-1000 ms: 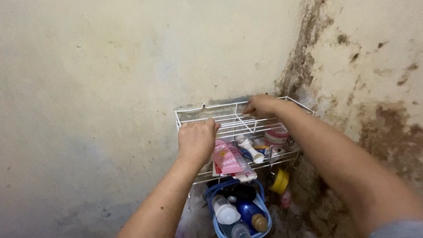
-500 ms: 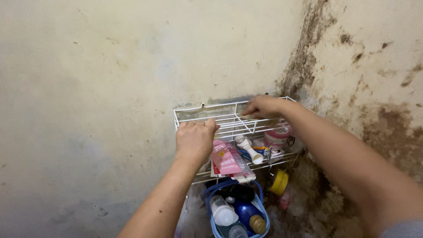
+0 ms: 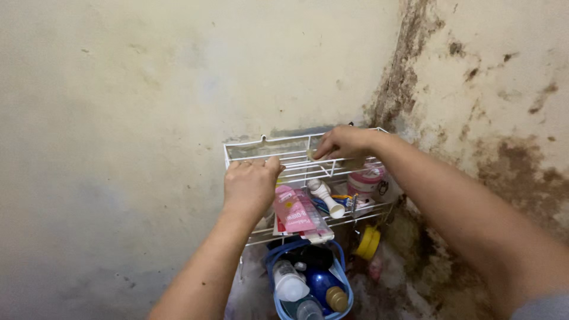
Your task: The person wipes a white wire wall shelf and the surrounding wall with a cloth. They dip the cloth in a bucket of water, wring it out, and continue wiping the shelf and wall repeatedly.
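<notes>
Hands grip a white wire rack (image 3: 296, 155): left hand (image 3: 249, 185) clenched on its near-left rail, right hand (image 3: 342, 143) closed over the far rail.

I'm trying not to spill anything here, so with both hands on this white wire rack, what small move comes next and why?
Probably keep it level: left hand grips the white wire rack at its front rail, right hand its back edge, and pink packets and a white bottle lie loose on the lower shelf.

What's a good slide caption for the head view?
Both hands, left and right, grip a white wire rack on a stained wall.
</notes>
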